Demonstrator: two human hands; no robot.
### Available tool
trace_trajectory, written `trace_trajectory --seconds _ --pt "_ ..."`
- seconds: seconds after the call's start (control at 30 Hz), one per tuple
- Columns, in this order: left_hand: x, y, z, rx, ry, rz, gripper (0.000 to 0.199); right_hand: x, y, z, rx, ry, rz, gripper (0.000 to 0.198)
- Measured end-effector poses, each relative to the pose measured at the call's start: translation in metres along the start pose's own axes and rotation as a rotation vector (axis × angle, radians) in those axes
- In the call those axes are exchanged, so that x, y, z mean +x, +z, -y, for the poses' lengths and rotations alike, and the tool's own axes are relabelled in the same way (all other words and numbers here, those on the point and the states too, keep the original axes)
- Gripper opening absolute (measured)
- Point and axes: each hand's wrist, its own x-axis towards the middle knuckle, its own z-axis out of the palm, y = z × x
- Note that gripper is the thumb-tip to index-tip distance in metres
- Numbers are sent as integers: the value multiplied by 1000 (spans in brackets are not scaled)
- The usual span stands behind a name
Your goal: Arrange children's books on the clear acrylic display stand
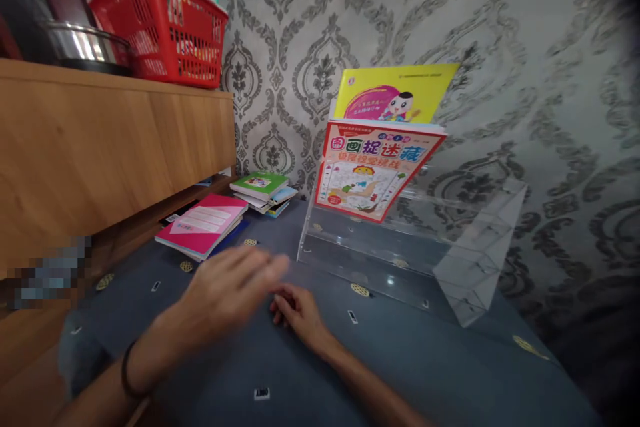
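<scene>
Your left hand (240,285), lower left-centre: blurred, fingers extended, no object showing. Right hand (297,315), lower centre: loosely curled; cannot tell if palm holds anything. Clear rack (483,263), right, shows 2: yellow book (425,90), red-bordered book (360,177). Looks between placements; pink book (200,225), mid-left, calls for spread fingers.

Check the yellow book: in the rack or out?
In: the yellow book stands up from the rack, behind the red-bordered book, which hides its lower part.
</scene>
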Motion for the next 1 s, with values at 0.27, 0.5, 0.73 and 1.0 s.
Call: trace_trajectory --seconds 0.27,0.5,0.73,1.0 --pt "-76 72 118 388 -440 399 49 -7 -4 10 30 4 -10 26" --pt "-57 40 140 241 -611 478 41 -5 -3 8 29 -9 -8 26" --pt "-25 4 181 32 -690 296 41 -5 -3 8 15 -19 -3 29" --pt "-29 4 190 -58 -759 149 47 -6 -4 10 8 -11 -4 29"
